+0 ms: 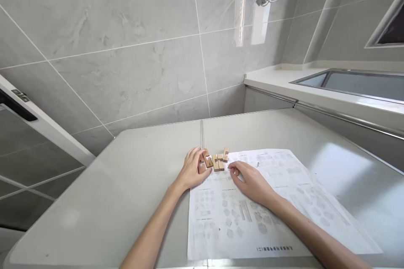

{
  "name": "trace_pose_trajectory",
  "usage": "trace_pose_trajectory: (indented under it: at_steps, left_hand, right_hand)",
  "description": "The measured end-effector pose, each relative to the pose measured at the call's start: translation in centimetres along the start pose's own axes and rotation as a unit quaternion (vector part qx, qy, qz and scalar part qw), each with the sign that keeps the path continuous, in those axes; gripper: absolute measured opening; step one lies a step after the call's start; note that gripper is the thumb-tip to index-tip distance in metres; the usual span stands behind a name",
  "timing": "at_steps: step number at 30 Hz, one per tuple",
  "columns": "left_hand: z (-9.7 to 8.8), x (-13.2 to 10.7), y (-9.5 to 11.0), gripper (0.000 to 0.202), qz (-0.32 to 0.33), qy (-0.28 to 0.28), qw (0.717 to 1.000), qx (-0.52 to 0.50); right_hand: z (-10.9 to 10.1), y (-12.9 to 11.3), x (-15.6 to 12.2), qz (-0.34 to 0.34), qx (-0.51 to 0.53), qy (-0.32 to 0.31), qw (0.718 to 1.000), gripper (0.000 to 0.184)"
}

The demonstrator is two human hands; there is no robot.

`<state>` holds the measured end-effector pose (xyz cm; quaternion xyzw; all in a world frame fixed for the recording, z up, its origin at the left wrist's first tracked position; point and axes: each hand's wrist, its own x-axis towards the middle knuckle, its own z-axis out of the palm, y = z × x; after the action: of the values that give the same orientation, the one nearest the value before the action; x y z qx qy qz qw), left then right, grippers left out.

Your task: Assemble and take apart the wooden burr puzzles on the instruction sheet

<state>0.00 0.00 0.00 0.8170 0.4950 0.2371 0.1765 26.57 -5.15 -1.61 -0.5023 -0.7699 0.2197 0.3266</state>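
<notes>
From my remote seat I see a pale grey table (pixel 94 201), its top split by a seam (pixel 202 134) running in from the far edge. A printed paper sheet (pixel 240 214) lies mostly right of that line; small notched wooden blocks (pixel 218 166) cluster around its far left corner.

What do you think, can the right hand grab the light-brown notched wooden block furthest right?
Probably yes: the right hand is close to the light-brown notched wooden block, and nothing seems to lie between them.
</notes>
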Motion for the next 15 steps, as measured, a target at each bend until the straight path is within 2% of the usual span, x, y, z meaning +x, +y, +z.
trace_pose_trajectory:
  at_steps: [6, 15]
  left_hand:
    - [0.19, 0.2, -0.04, 0.072, -0.003, -0.007, 1.0, 0.004]
    - [0.44, 0.21, 0.3, 0.064, -0.013, 0.004, 1.0, 0.007]
  right_hand:
    - [-0.11, -0.1, -0.02, -0.001, 0.0, 0.004, 1.0, 0.018]
    - [-0.15, -0.12, -0.01, 0.0, -0.004, 0.001, 1.0, 0.018]
